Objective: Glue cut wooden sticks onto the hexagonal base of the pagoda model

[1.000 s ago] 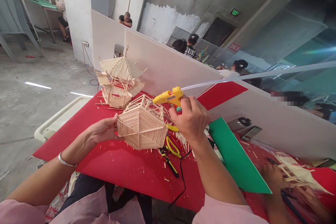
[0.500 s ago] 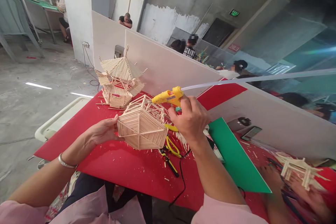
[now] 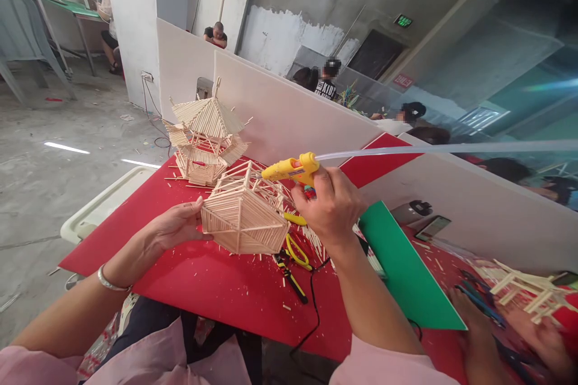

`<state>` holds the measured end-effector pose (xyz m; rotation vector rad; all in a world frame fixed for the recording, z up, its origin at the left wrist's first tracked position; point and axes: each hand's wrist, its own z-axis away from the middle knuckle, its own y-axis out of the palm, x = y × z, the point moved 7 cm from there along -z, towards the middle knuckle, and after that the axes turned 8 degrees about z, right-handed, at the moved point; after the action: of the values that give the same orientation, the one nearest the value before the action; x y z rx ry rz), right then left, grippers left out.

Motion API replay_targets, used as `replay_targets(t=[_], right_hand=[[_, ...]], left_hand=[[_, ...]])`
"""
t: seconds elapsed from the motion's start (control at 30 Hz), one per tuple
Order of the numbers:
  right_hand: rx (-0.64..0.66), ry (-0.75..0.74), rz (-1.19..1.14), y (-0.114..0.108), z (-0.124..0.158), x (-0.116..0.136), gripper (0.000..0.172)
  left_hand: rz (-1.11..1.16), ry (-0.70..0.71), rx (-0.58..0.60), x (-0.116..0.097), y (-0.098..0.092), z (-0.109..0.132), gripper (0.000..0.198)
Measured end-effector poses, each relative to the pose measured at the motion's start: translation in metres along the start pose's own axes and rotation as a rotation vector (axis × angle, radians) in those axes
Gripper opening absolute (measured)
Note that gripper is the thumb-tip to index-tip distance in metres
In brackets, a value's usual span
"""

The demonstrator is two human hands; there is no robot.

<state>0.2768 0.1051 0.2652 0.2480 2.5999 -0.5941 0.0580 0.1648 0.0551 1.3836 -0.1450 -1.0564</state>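
My left hand (image 3: 178, 224) grips the left edge of a hexagonal wooden-stick model (image 3: 244, 219), thumb on top and fingers below. The model is tipped so that its flat, stick-covered face points toward me, with an open stick frame behind. In my right hand (image 3: 332, 207) is a yellow hot glue gun (image 3: 291, 169), a long clear glue stick (image 3: 433, 149) trailing from its back. The gun's nozzle is at the frame's upper edge; whether it touches I cannot tell. Pliers with black and yellow handles (image 3: 293, 280) lie below the model.
A stick pagoda (image 3: 208, 132) stands at the back left of the red table (image 3: 203, 295). Loose sticks (image 3: 316, 240), a green board (image 3: 406, 271) and a phone (image 3: 432, 227) lie to the right. A white partition (image 3: 280, 114) runs behind. Another person's hands (image 3: 537, 331) hold a stick frame.
The glue gun has dipped slightly, and its glue stick hangs lower on the right. The model has barely shifted. At the far right, the other person's stick frame has turned.
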Motion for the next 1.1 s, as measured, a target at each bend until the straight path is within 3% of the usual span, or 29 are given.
replay_targets(t=[0.27,0.53,1.1], right_hand=[[-0.048,0.078,0.019,-0.007,0.010,-0.016,0.022],[0.028,0.141,0.039,-0.006,0.032,-0.038,0.020],[-0.020,0.089,0.100,-0.008,0.030,-0.032,0.025]], left_hand=[[0.062,-0.027,0.049,0.008,-0.005,0.001,0.029],[0.064,0.015,0.045,0.008,-0.002,0.002,0.026],[0.019,0.042,0.052,0.004,0.000,0.005,0.025]])
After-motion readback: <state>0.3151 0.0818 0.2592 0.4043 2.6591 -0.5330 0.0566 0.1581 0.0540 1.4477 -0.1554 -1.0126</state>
